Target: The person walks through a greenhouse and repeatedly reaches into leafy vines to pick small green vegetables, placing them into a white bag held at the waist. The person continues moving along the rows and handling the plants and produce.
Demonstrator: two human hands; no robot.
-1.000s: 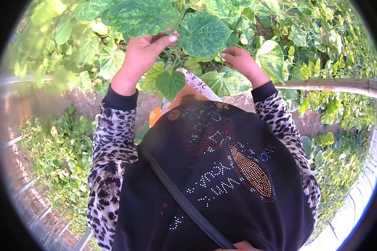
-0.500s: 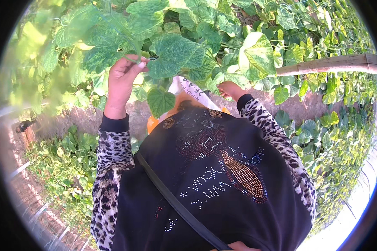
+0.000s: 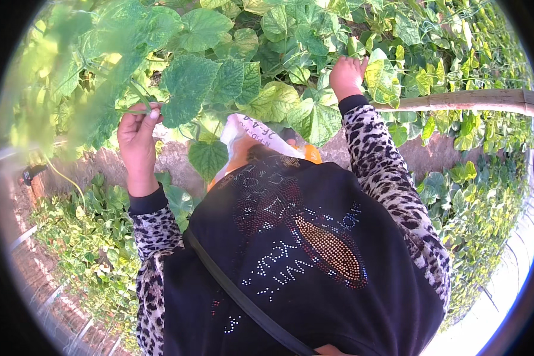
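My left hand pinches a green vine stem between thumb and fingers. A broad dark-green leaf spreads just to the right of that grip, and a smaller leaf hangs lower, near the bag. Farther right, my right hand reaches up into the foliage with its fingers curled. A yellow-green leaf stands right beside it. Whatever those fingers grip, if anything, cannot be made out.
In front of my body is a white and orange plastic sack. A wooden pole crosses at the right. Behind lies a bare soil strip, with more leafy plants in rows on both sides. Blurred leaves hang close at upper left.
My left hand has shifted left and down, the pinched stem and its leaf moving with it. My right hand has moved up and slightly right into the leaves.
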